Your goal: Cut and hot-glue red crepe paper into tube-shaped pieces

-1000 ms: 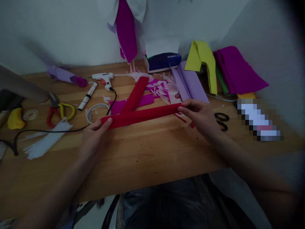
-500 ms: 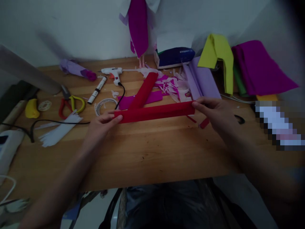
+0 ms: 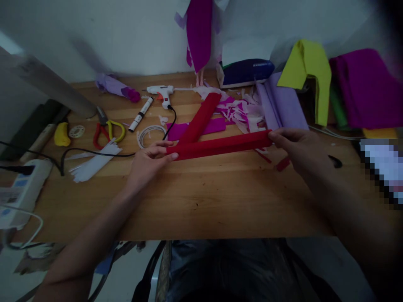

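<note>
A long red strip, crepe paper by its look, is stretched level above the wooden table. Its left end is pinched between the thumb and fingers of my left hand. At the other end, my right hand grips the corner with thumb and fingertips. Behind the strip lies a second red piece, slanting across a flat magenta piece. Small red scraps lie on the table near my right hand.
A white glue gun and a marker lie at the back, near pliers and glue sticks. A power strip stands left. Paper shreds, a blue box and folded yellow paper are behind.
The view has shifted left, so everything appears further right, and more of the power strip shows. Both hands still hold the red strip by its ends, with almost the same grip.
</note>
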Tool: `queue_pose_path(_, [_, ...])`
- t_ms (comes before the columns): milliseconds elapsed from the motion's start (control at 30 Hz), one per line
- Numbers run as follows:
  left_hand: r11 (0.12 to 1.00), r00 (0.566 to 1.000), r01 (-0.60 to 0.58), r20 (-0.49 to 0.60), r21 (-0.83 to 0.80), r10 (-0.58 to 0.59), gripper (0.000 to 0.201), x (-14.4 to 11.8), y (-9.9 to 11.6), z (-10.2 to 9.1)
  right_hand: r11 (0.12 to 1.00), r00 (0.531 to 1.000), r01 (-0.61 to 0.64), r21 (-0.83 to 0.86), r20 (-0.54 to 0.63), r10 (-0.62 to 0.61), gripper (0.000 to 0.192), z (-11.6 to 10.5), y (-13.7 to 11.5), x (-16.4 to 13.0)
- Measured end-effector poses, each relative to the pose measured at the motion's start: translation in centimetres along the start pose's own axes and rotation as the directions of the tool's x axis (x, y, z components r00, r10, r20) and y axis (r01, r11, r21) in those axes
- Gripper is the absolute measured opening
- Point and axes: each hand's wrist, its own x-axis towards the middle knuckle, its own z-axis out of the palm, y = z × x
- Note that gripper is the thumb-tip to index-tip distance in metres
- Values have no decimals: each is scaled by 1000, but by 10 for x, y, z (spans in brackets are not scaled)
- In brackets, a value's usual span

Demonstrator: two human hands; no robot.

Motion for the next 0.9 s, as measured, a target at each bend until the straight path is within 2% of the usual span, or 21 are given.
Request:
queue_pose_path(167, [1000,1000,-23,9,-14,24,16,1,-3,-1,998,999,-31,54,30,30,22,3,1,2])
queue_pose_path(467, [1000,1000,11,22,22,-11,21,3,0,-2,999,999,-44,18,17,43,22,2,-5,0])
queue_pose_path(700, [998,999,16,51,53,-18,17,5,0,-4,995,993,66,-81,103,-57,18,-2,-2,7])
queue_pose_path(900, [997,999,15,47,74,-19,10,7,-3,-9,977,980,178,-120,116,-165,21,-2,3,10])
